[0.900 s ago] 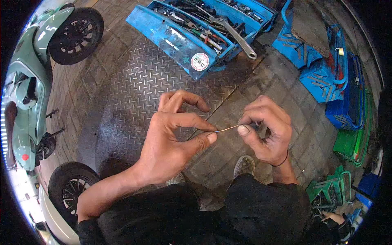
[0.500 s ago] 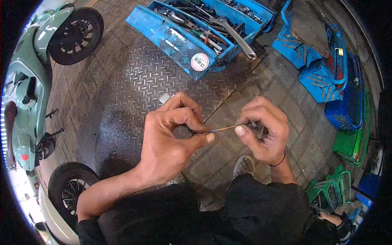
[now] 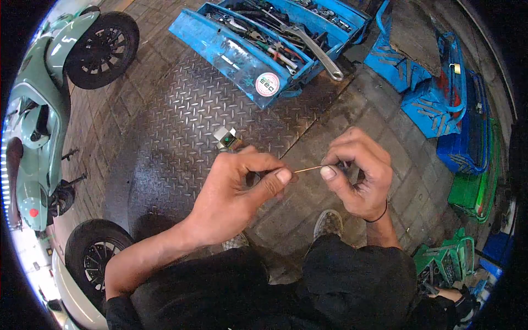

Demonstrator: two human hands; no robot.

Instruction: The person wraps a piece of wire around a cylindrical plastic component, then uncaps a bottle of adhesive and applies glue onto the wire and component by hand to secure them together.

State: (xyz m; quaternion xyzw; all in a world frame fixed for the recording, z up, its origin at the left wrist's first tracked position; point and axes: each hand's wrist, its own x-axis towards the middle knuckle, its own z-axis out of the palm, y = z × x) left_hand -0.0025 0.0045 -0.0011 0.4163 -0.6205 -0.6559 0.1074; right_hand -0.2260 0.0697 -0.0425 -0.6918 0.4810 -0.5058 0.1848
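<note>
A thin copper-coloured wire (image 3: pixel 308 169) stretches between my two hands in the middle of the head view. My left hand (image 3: pixel 234 190) pinches its left end between thumb and forefinger. The other end is in the closed thumb and fingers of my right hand (image 3: pixel 360 173), which wears a dark band at the wrist. Both hands are in the air above the floor, and the wire's ends are hidden by the fingertips. Just beyond my left knuckles, a small open box (image 3: pixel 224 135) with something green inside sits on the metal plate (image 3: pixel 192 104).
An open blue toolbox (image 3: pixel 220 47) full of tools stands ahead, a large wrench (image 3: pixel 322 55) lying across it. More blue toolboxes (image 3: pixel 434 113) and green ones (image 3: pixel 473 190) line the right. A pale green scooter (image 3: pixel 44 126) is at left. Another person's hand (image 3: pixel 448 294) shows lower right.
My left fingers have shifted on the wire, with the thumb now further over the forefinger. A blue bit at that thumb no longer shows. More of the small box is visible.
</note>
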